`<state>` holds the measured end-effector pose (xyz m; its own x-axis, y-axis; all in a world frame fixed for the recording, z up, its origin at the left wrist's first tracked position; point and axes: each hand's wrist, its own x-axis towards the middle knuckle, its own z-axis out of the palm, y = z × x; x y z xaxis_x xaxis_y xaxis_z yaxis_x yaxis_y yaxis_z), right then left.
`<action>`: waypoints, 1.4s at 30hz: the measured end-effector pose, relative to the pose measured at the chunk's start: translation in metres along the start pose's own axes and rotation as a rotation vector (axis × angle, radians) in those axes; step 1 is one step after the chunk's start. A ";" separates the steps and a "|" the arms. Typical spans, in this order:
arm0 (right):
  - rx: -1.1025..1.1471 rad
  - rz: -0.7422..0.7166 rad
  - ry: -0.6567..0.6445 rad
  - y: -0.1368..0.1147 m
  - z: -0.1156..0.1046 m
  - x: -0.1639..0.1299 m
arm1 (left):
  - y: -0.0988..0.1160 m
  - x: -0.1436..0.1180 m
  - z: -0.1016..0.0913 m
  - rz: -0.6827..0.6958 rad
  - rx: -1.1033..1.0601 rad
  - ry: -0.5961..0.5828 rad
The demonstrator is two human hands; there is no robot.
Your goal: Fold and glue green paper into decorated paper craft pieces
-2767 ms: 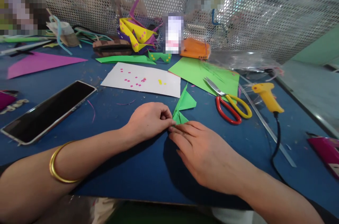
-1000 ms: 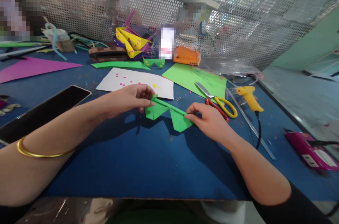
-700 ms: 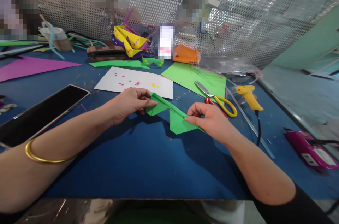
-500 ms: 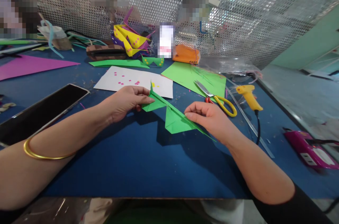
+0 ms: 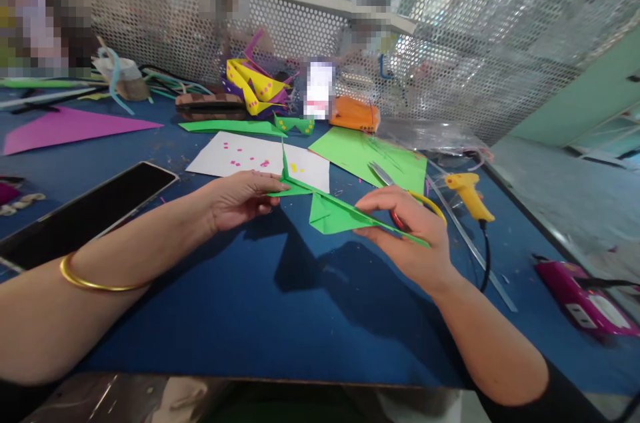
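Observation:
Between my hands, above the blue table [image 5: 210, 329], is a folded green paper shape [image 5: 340, 215] that looks like a pair of paper glasses. My left hand [image 5: 245, 199] pinches its left end, close to a thin strip that sticks up. At the other end, my right hand [image 5: 405, 229] grips the shape with the thumb beneath and the fingers above. Scissors [image 5: 383, 174] with red and yellow handles lie just behind my right hand, which partly covers them. A white sheet [image 5: 210, 153] with small pink and yellow paper bits lies behind the green shape.
A phone [image 5: 100, 206] lies at left, near a purple sheet [image 5: 75, 133]. Light green paper [image 5: 360, 149], small green paper glasses [image 5: 295, 125] and yellow folded pieces [image 5: 255, 84] are behind. On the right are a yellow glue gun [image 5: 470, 193] and a magenta power strip [image 5: 575, 293].
Both hands still hold the green paper, which has tilted flatter. My right hand has shifted its grip, with the thumb now under the paper and the fingers on top. The view has tipped slightly upward.

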<state>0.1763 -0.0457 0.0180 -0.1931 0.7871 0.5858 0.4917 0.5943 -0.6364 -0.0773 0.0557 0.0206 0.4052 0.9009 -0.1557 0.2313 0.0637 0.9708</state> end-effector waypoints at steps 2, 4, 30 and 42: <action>-0.102 -0.116 0.064 -0.004 0.001 -0.001 | 0.001 -0.001 0.002 -0.094 -0.095 0.002; -0.160 -0.175 0.117 -0.006 0.001 -0.002 | 0.001 -0.001 0.004 -0.174 -0.181 0.005; -0.374 -0.436 0.118 -0.029 0.013 -0.011 | 0.000 -0.050 0.043 1.205 1.073 0.195; -0.310 -0.377 0.082 -0.033 0.022 -0.012 | 0.002 -0.056 0.045 1.308 1.041 0.338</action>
<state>0.1443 -0.0710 0.0208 -0.3451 0.5040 0.7918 0.6324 0.7482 -0.2006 -0.0595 -0.0138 0.0230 0.6207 0.1729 0.7647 0.4141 -0.9006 -0.1325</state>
